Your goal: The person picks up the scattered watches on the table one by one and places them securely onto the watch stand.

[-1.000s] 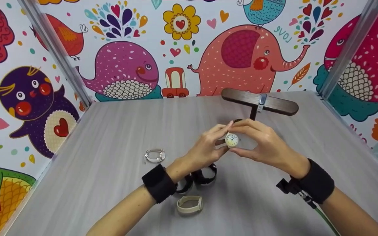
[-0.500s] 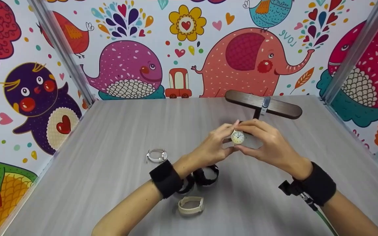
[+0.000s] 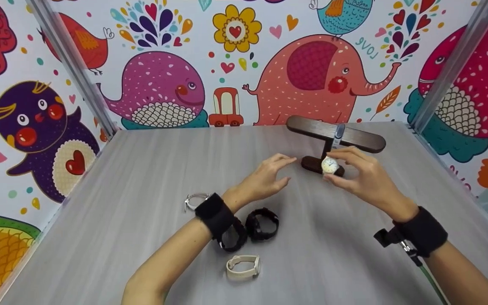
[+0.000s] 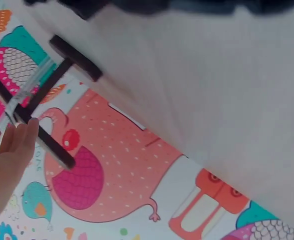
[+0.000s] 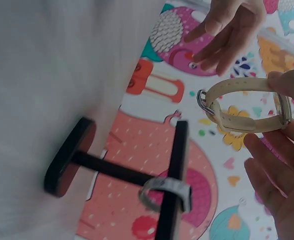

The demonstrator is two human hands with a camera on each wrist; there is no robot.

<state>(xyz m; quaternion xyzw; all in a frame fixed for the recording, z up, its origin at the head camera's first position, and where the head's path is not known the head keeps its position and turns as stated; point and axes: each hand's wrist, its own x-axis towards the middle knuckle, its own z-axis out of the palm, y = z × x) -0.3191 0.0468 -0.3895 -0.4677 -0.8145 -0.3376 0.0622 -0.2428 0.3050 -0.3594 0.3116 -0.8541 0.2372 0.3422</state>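
1. Spreading out beneath everything as a grey wood-grain desk (image 3: 142, 178), walled in by cartoon-animal panels.
2. Standing upright near the far edge of the desk as a dark wooden T-bar watch stand (image 3: 354, 137), already carrying one grey-strapped watch (image 3: 338, 132) looped round its crossbar; judging by that, counting one piece as hung.
3. Pinching a white-faced watch (image 3: 330, 165) with the right hand (image 3: 362, 178), thumb and fingers curled round its case and looped beige strap, and holding it in the air just in front of the stand's post, below the crossbar and not yet on it.
4. Hovering with the left hand (image 3: 265, 180) just above the desk to the left of the stand's base, fingers loosely extended, grasping nothing, apart from the held watch.
5. Lying near the left wrist as two black watches (image 3: 262, 223), touching or nearly touching each other, not on the stand.
6. Lying nearest the person as a beige-strapped watch (image 3: 243, 267), likewise unhung.
7. Peeking out beside the left wrist strap as a pale, clear-looking watch (image 3: 193, 201), partly hidden; judging by the desk, leaving four pieces lying loose besides the one in hand.
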